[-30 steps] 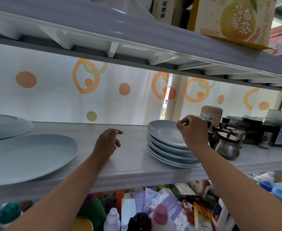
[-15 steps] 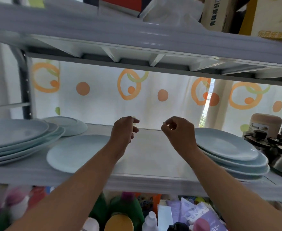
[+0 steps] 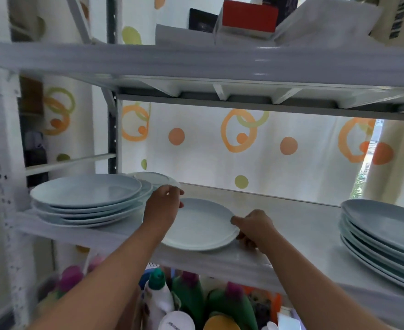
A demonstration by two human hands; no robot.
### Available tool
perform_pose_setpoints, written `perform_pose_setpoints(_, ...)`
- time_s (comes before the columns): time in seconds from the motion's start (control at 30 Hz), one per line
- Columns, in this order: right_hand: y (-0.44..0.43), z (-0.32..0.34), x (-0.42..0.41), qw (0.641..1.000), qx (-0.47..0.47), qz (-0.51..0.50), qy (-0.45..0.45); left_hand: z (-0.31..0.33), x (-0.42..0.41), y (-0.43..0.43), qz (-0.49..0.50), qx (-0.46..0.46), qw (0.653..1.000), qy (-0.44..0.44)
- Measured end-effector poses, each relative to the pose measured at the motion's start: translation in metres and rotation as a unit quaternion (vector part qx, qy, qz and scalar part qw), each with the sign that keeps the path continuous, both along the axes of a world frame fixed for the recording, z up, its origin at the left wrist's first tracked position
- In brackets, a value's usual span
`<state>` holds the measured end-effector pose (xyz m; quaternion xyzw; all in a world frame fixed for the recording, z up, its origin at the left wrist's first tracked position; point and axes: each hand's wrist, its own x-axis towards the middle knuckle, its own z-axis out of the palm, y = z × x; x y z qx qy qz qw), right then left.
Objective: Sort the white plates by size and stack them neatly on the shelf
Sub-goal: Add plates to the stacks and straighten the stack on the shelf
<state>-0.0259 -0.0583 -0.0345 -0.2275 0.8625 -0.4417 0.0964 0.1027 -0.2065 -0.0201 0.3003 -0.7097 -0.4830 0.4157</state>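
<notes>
Shelf, L to R: stack of large plates. Left hand, fingers curled at middle plate left rim; grip unclear. Plate flat, face up, round, near shelf front. Right hand pinches right rim, thumb on top. Second stack.

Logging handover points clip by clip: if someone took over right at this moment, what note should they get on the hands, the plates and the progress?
Left hand: at the left rim of the middle plate, grip hidden.
Right hand: pinches that plate's right rim; the plate lies on the shelf.
Done: left stack and right stack stand on the shelf.
Left: the middle plate and the small plate behind the left stack need sorting by size.
</notes>
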Motion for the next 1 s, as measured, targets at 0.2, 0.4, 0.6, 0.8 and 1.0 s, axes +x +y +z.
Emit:
perform_pose_setpoints(0.2,-0.001,-0.005,0.005,0.988,-0.1,0.014,-0.114,-0.008,0.015,-0.007,0.046,-0.061,0.996,-0.043)
perform_pose_setpoints(0.4,0.011,0.003,0.01,0.973,-0.204,-0.054,-0.099,-0.006,0.02,0.002,0.058,-0.089,0.988,-0.113)
perform_pose_setpoints(0.6,0.016,0.019,0.021,0.939,-0.321,-0.091,-0.078,0.007,0.025,0.014,0.045,-0.101,0.989,-0.102)
perform_pose_setpoints(0.8,-0.002,0.048,0.048,0.89,-0.43,-0.037,-0.146,0.037,0.054,0.008,0.072,-0.116,0.99,-0.036)
perform_pose_setpoints(1.0,-0.043,0.072,0.09,0.887,-0.418,0.051,-0.191,0.063,0.094,-0.014,0.083,-0.048,0.995,0.025)
